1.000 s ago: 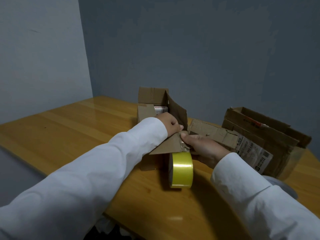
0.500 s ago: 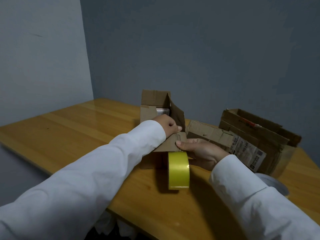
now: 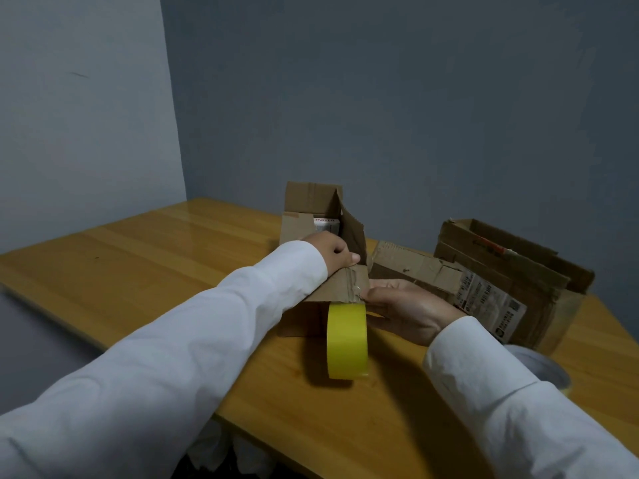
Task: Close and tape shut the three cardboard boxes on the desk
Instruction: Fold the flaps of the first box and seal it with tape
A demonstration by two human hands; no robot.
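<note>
A small cardboard box stands mid-desk with its far and right flaps up and a white item inside. My left hand rests curled on the near flap, gripping it at the fold and holding it down. My right hand lies beside the box and pinches the flap's right corner, where old tape remnants stick. A yellow tape roll stands on edge against the box front. A flattened-looking box with a printed label lies to the right. A larger open box stands behind that one.
A whitish tape roll sits on the wooden desk near my right sleeve, partly hidden. The desk fits into a wall corner at the back left. Its front edge runs diagonally below my arms.
Both hands stay on the near flap. My right hand has shifted slightly along the flap's corner. The tape roll has not moved.
</note>
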